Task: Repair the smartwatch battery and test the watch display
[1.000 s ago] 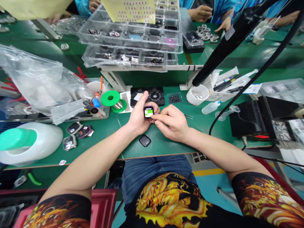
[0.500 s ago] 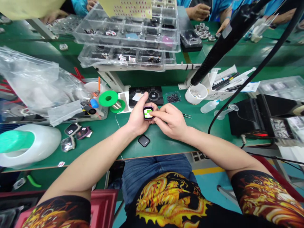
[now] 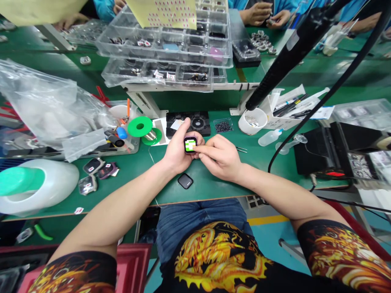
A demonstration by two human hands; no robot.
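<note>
In my left hand (image 3: 177, 154) is a small square smartwatch (image 3: 190, 145), its lit screen showing green and white blocks. The fingers wrap around the watch, and the thumb points up beside it. My right hand (image 3: 220, 156) touches the right side of the screen with its index fingertip. The other right fingers are curled in, and I see nothing held in them. A dark, square watch screen (image 3: 185, 181) lies on the green bench just below my hands. Beyond them is a black fixture (image 3: 201, 123) with a white piece on it.
Tweezers (image 3: 241, 149) lie right of my right hand. A green solder spool (image 3: 140, 127) and several watch cases (image 3: 88, 184) are at left. A white cup (image 3: 252, 121) and dropper bottle (image 3: 270, 137) stand right. A black tool (image 3: 275, 61) hangs overhead; co-workers' hands (image 3: 259, 14) show behind.
More of the watch screen has turned from white to green, and its block pattern differs. My hands have barely moved. A co-worker's hand at the back has lifted from the pile of parts.
</note>
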